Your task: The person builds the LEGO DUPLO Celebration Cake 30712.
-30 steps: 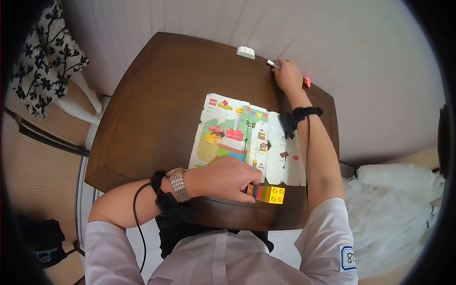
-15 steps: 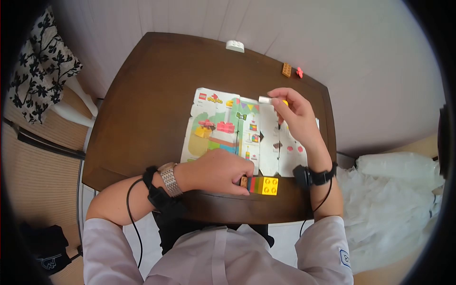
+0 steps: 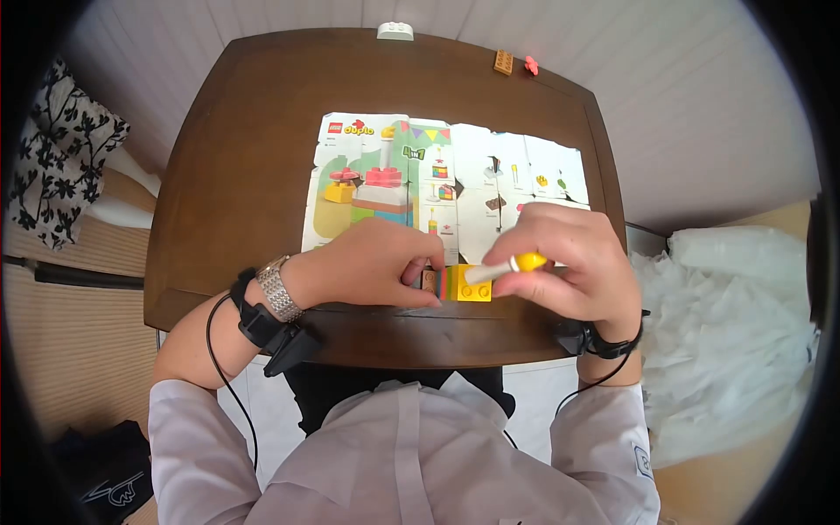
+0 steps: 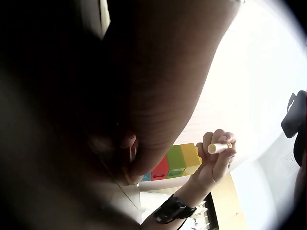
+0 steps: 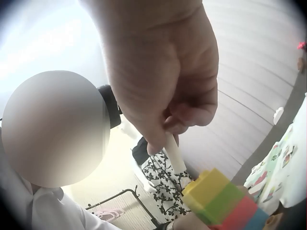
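By the dark wooden surface's (image 3: 245, 157) near edge, the left grip (image 3: 359, 262) is clasping a boxy plastic stack (image 3: 463, 293), studded yellow at one end. Just beside that end, the right grip (image 3: 573, 258) is pinching a smooth white rod (image 3: 490, 273), roundly yellow-tipped! Beyond, creased paper (image 3: 477, 166) is lying; a round-topped white block (image 3: 395, 31) is sitting at the far edge.

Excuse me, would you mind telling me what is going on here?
A person's left hand holds a stack of coloured toy bricks by one end. The right hand pinches a white stick with a yellow tip, its white end close to the stack's yellow brick but not joined to it. A printed sheet lies on the table; three loose pieces sit near the far edge.
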`<state>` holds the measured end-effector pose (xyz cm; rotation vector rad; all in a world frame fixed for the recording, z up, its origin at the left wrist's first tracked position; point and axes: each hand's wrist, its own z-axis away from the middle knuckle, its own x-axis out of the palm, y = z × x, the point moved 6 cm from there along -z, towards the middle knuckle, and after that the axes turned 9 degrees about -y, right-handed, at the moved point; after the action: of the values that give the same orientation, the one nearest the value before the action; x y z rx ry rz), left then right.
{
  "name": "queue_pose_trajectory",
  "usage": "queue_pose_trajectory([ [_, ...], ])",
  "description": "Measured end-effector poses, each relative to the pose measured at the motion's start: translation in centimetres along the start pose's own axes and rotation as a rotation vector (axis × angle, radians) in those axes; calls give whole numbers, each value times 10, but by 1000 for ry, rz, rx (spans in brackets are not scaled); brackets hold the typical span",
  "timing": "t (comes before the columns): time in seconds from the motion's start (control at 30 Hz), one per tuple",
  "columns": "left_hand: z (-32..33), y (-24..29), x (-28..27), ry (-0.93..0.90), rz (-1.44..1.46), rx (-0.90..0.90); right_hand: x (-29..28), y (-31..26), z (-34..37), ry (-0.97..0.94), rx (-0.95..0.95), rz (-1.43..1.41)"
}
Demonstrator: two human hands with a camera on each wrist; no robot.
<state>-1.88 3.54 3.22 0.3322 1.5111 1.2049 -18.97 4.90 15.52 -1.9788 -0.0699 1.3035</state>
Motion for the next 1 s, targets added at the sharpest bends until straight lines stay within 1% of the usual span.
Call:
queue_pose_trajectory([
  [0.03, 0, 0, 0, -6, 2, 0, 1, -5, 1, -51, -16, 25],
  [0.07, -1, -1, 0, -3, 7, -4, 0, -7, 3, -58, -28, 27],
  [0.2, -1, -1, 0, 3, 9, -8, 3, -9, 3, -32, -22, 81],
  [0.27, -1, 0, 0, 2, 10, -9, 8, -10, 3, -31, -33, 160],
  [0.47, -1, 1, 0, 8, 12, 4, 22, -16, 0, -38, -21, 185],
  [0.6, -1, 1, 0, 2, 15, 3, 21, -15, 1, -39, -2, 149],
  [0.67, -1, 0, 1, 8, 10, 8, 23, -13, -1, -159, 56, 97],
  [1.0, -3, 0, 0, -2, 2, -11, 27, -8, -2, -117, 70, 77],
])
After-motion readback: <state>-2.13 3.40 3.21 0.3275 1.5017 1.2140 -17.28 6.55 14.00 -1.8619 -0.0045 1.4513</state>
